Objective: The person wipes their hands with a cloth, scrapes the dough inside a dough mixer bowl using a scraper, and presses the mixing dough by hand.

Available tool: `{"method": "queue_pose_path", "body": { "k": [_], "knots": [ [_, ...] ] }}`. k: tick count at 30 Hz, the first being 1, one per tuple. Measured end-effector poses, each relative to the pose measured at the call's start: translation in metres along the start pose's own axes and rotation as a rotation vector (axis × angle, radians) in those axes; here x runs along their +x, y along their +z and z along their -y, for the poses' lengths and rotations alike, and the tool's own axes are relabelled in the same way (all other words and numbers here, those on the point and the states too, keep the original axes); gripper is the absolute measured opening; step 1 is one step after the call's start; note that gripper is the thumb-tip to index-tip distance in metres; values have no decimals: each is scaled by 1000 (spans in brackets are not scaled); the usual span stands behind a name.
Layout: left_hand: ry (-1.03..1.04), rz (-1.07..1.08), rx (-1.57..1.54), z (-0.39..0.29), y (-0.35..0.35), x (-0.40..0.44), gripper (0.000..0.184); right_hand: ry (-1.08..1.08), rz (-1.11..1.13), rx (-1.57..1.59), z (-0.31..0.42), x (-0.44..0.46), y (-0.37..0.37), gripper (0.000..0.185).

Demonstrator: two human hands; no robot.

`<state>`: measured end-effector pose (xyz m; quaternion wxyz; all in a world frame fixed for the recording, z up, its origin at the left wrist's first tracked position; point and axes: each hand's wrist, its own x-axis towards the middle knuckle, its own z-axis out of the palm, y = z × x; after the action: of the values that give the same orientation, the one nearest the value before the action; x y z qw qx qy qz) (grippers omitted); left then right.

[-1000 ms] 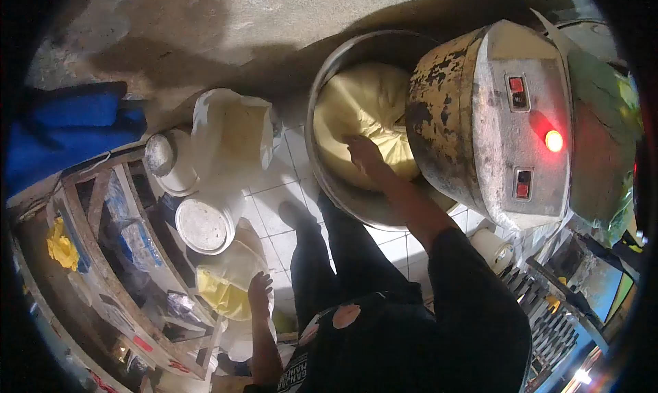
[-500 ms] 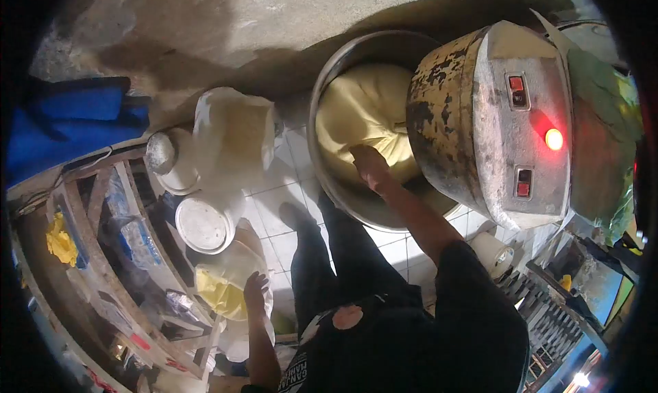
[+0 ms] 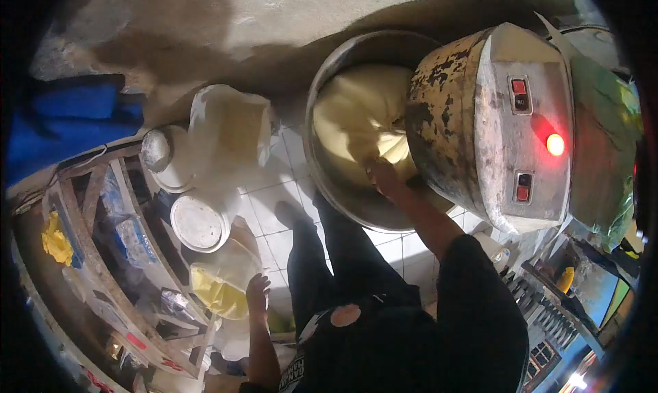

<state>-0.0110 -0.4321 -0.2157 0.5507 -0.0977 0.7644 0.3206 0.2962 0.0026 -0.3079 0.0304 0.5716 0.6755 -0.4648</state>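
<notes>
My right hand (image 3: 381, 174) reaches into a large round metal bowl (image 3: 317, 165) and touches the near part of the pale yellow dough (image 3: 356, 112); its fingers are too dark and small to make out. The dough runs under the worn machine head (image 3: 445, 119). My left hand (image 3: 258, 294) is at the right edge of a clear container (image 3: 236, 259) with yellow material (image 3: 218, 293) in it. Whether that hand grips the rim cannot be made out.
A lidded white bucket (image 3: 199, 222), another bucket (image 3: 175, 177) and an open white sack (image 3: 229, 126) stand at the left, beside a wooden rack (image 3: 103, 249). A red-lit control panel (image 3: 531, 139) tops the machine. Blue cloth (image 3: 68, 122) lies upper left.
My right hand has moved down and right across the dough, towards the bowl's near side. My left hand stays by the clear container. The dough's folds have shifted.
</notes>
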Motion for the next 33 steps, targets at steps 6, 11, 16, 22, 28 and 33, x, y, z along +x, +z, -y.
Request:
{"method": "queue_pose_path", "body": {
  "k": [6,11,16,22,28,33],
  "knots": [
    [54,24,0,-16,6,-9,41,-474,-88,-819,-35,37,55,20],
    [40,-33,-40,-23,-4,9,43,-182,-142,307,-25,40,36,14],
    [70,31,50,-22,2,15,43,-207,-128,433,-83,31,68,12],
    [79,10,45,-26,1,2,41,190,108,718,-17,37,37,13],
    [36,-2,27,-11,0,6,41,-151,-44,878,-20,38,62,11],
    [62,24,41,-2,-14,1,42,-322,173,-650,22,75,45,12]
  ]
}}
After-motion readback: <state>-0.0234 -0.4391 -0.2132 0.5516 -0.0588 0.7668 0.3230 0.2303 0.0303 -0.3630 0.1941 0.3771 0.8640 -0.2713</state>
